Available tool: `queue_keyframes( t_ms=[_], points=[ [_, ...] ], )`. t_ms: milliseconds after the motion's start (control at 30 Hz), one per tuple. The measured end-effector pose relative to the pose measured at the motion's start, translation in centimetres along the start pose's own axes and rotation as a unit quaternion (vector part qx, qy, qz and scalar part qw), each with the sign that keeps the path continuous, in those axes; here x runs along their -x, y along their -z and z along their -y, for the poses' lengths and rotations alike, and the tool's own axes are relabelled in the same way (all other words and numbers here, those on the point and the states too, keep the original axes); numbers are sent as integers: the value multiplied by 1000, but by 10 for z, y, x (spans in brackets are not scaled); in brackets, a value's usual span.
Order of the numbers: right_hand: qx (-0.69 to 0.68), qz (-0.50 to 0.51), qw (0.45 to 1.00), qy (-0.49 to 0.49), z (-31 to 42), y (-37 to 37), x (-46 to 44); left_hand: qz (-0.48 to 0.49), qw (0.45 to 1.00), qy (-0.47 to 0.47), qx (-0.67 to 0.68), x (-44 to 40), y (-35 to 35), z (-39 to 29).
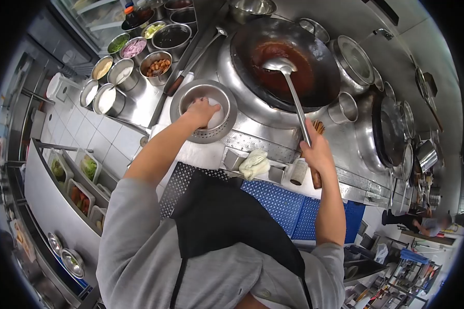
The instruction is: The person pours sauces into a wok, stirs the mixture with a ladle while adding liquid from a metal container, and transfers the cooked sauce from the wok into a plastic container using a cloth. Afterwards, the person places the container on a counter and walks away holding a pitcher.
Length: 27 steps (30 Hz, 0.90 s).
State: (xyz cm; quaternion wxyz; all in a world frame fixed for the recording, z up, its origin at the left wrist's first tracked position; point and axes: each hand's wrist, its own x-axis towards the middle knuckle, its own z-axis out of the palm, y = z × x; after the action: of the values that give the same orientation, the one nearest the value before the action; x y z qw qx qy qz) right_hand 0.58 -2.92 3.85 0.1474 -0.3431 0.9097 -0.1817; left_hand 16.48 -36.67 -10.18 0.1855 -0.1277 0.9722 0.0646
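Observation:
My right hand [318, 149] is closed around the handle of a long metal ladle [296, 95]. The ladle's bowl rests in dark red sauce [273, 54] inside a large black wok [317, 85]. My left hand [200, 110] reaches into a metal pot with a wide rim [228, 98]. Its fingers are curled over a white rounded thing [217, 118] in there, whose kind I cannot make out. A crumpled pale cloth [254, 165] lies on the stove's front ledge between my hands. By my right hand are a wooden-handled brush [315, 177] and a cylindrical container [298, 171].
Metal tins of ingredients, including one with browned cubes [158, 67], stand at the left. A wooden-handled utensil [176, 85] lies beside the pot. A second wok [389, 129] is at the right. Another person [423, 222] stands far off at the right.

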Motion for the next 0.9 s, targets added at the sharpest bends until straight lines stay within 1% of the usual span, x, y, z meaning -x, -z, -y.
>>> queue_keyframes(
  t_ms=[67,167,200,267,300,333,400,433,500,533,567,600,633,667,700,733,833,900],
  points=[
    [13,19,999,-46,4,8,20,15,1000,-3,-6,-4,1,1],
    [12,10,998,-59,8,15,38,-15,1000,-16,-5,-5,-3,5],
    [14,6,998,-63,9,17,42,-11,1000,-23,8,-8,-4,7],
    [73,-6,995,-64,17,20,46,-3,999,-41,32,-14,-8,12],
    [103,-13,993,-64,23,21,48,-15,998,-42,46,-15,-13,14],
    [139,-93,986,-11,29,21,51,-28,997,-41,61,-16,-17,17],
    [205,-247,942,98,50,17,59,-39,995,-35,85,-16,-17,19],
    [143,-266,947,111,73,16,61,-37,994,-31,93,-13,-12,17],
    [44,-203,965,162,90,-3,57,-39,994,-33,98,-12,-10,13],
    [-22,-121,982,146,102,-30,45,-46,994,-40,89,-14,-10,14],
    [-87,-36,987,129,111,-65,25,-52,994,-46,83,-15,-10,13],
    [-114,-15,985,126,114,-97,6,-40,995,-46,76,-14,-7,11],
    [-228,14,973,36,111,-140,-18,-30,996,-45,68,-13,-2,7],
    [-337,43,939,-52,114,-169,-36,-22,997,-44,61,-11,2,6],
    [-431,71,892,-115,128,-174,-41,-20,996,-48,71,-11,2,7],
    [-517,99,832,-174,139,-176,-46,-20,995,-53,82,-11,0,9],
    [-528,111,821,-189,150,-186,-64,8,992,-48,116,-12,0,10],
    [-494,85,843,-194,153,-188,-70,40,989,-41,133,-15,-3,9]
  ],
)
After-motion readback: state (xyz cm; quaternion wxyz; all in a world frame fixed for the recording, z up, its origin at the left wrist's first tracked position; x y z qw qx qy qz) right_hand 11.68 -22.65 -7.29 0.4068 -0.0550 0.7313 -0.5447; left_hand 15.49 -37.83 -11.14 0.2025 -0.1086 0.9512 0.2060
